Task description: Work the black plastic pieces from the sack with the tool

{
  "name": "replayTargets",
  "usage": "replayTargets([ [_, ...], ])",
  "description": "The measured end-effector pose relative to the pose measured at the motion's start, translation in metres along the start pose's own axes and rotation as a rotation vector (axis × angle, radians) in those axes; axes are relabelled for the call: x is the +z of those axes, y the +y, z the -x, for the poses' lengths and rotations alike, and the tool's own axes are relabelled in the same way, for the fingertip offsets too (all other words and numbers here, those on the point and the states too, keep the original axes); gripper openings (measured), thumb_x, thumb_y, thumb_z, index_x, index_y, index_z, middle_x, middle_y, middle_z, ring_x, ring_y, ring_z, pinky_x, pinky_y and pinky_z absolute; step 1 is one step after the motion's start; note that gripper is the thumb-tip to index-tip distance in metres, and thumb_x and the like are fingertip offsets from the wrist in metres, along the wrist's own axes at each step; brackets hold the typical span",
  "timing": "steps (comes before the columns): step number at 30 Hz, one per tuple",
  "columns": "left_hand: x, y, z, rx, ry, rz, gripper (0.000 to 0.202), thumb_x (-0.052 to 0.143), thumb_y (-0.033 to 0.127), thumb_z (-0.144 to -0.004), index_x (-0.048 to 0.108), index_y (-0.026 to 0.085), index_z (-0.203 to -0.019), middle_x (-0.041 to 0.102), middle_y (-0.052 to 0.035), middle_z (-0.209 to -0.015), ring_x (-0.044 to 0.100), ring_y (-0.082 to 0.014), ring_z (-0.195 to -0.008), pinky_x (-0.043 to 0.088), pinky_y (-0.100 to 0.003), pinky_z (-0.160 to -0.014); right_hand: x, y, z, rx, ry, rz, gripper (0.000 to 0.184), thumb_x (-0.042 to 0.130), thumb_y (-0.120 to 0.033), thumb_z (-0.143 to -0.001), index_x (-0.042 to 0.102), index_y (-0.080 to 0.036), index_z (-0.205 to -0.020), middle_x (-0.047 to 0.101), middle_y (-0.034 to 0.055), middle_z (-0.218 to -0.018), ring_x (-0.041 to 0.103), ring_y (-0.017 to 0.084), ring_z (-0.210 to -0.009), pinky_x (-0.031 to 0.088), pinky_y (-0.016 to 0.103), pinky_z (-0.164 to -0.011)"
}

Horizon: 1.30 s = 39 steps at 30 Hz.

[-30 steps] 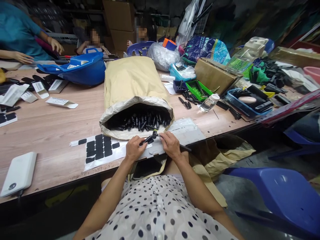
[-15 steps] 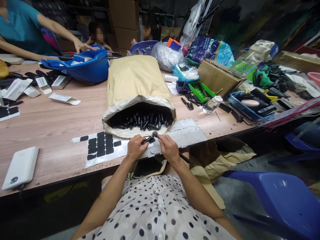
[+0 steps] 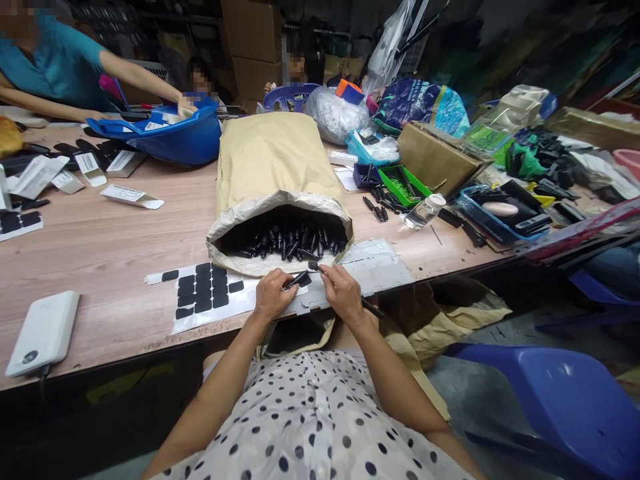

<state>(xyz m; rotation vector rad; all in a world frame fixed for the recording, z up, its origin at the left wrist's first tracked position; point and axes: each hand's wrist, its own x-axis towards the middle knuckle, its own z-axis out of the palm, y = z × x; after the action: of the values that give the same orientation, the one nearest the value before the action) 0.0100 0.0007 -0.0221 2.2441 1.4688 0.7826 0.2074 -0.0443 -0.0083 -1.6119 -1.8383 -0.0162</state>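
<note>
in front of the sack (image 3: 275, 150), a tube (image 3: 296, 279) is held in the closed left hand (image 3: 271, 293) and a round-headed piece (image 3: 313, 265) is pinched in the right hand (image 3: 341, 291). the tube is judged unfinished; whether the black parts (image 3: 280, 241) inside the sack are done cannot be told.

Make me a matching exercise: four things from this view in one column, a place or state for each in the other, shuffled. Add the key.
1. left hand
2. tan sack
3. clear bottle
4. white device

A. beside the green tray
B. open, black pieces inside
C. far left on the table
D. gripping a slim black piece

Pairs: 1-D, 2-B, 3-A, 4-C
</note>
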Motion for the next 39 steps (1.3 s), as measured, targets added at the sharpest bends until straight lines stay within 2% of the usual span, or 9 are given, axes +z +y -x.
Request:
replayTargets([
  [7,0.000,0.006,0.000,-0.019,-0.008,-0.045,0.007,0.069,0.028,-0.080,0.070,0.023,-0.085,0.069,-0.0029,-0.087,0.064,-0.0205,-0.085,0.050,-0.031,-0.078,0.005,0.037,-0.003,-0.088,-0.047,0.147,0.024,0.053,-0.020,-0.094,0.075,-0.026,-0.103,0.068,0.0055,-0.088,0.057,0.021,-0.084,0.045,0.032,-0.076],
  [15,-0.011,0.009,0.003,0.032,-0.074,0.036,0.008,0.065,0.028,-0.084,0.069,0.022,-0.085,0.069,-0.0033,-0.086,0.064,-0.0191,-0.081,0.049,-0.030,-0.075,0.011,0.038,0.000,-0.073,-0.045,0.148,0.023,0.054,-0.021,-0.093,0.073,-0.025,-0.105,0.066,0.0058,-0.090,0.054,0.021,-0.087,0.041,0.032,-0.076],
  [18,-0.021,0.019,0.019,0.057,-0.203,0.114,0.011,0.062,0.029,-0.086,0.070,0.022,-0.090,0.071,-0.0030,-0.087,0.064,-0.0171,-0.076,0.048,-0.027,-0.070,0.011,0.037,0.000,-0.067,-0.039,0.153,0.023,0.054,-0.022,-0.093,0.073,-0.025,-0.105,0.066,0.0055,-0.090,0.053,0.021,-0.086,0.041,0.032,-0.077],
  [21,-0.029,0.034,0.043,0.048,-0.432,0.133,0.013,0.061,0.031,-0.087,0.071,0.024,-0.091,0.073,-0.0010,-0.082,0.066,-0.0171,-0.072,0.048,-0.026,-0.068,0.012,0.036,0.000,-0.072,-0.018,0.153,0.022,0.055,-0.022,-0.092,0.073,-0.024,-0.104,0.066,0.0055,-0.090,0.053,0.021,-0.085,0.041,0.032,-0.077],
  [24,-0.028,0.044,0.062,-0.063,-0.621,0.021,0.015,0.060,0.032,-0.088,0.072,0.023,-0.092,0.075,-0.0031,-0.080,0.070,-0.0213,-0.076,0.049,-0.028,-0.070,0.014,0.036,0.001,-0.069,-0.006,0.151,0.021,0.057,-0.022,-0.092,0.073,-0.024,-0.104,0.066,0.0057,-0.090,0.053,0.021,-0.085,0.041,0.032,-0.077],
  [28,-0.016,0.044,0.068,-0.243,-0.767,-0.195,0.021,0.054,0.029,-0.092,0.072,0.020,-0.098,0.077,-0.0129,-0.099,0.073,-0.0295,-0.098,0.052,-0.035,-0.080,0.014,0.036,0.001,-0.059,-0.007,0.152,0.021,0.056,-0.022,-0.091,0.073,-0.024,-0.104,0.066,0.0058,-0.090,0.053,0.021,-0.085,0.041,0.032,-0.076],
  [31,-0.004,0.038,0.069,-0.322,-0.818,-0.243,0.024,0.050,0.024,-0.094,0.071,0.019,-0.106,0.076,-0.0158,-0.110,0.072,-0.0298,-0.108,0.053,-0.036,-0.086,0.014,0.036,0.001,-0.072,0.001,0.155,0.021,0.056,-0.022,-0.091,0.073,-0.024,-0.104,0.066,0.0057,-0.090,0.053,0.021,-0.085,0.041,0.032,-0.077],
  [34,0.004,0.031,0.072,-0.348,-0.816,-0.228,0.025,0.054,0.022,-0.091,0.071,0.019,-0.109,0.076,-0.0164,-0.111,0.072,-0.0302,-0.106,0.054,-0.036,-0.085,0.015,0.036,0.001,-0.075,0.012,0.157,0.021,0.056,-0.021,-0.091,0.073,-0.024,-0.103,0.066,0.0057,-0.090,0.053,0.021,-0.085,0.041,0.032,-0.077],
  [39,-0.008,0.036,0.068,-0.202,-0.821,-0.089,0.019,0.060,0.031,-0.086,0.074,0.021,-0.094,0.077,-0.0112,-0.097,0.073,-0.0277,-0.090,0.052,-0.033,-0.074,0.016,0.036,0.001,-0.060,-0.008,0.162,0.022,0.056,-0.021,-0.091,0.072,-0.025,-0.104,0.065,0.0059,-0.091,0.053,0.021,-0.086,0.041,0.032,-0.077],
])
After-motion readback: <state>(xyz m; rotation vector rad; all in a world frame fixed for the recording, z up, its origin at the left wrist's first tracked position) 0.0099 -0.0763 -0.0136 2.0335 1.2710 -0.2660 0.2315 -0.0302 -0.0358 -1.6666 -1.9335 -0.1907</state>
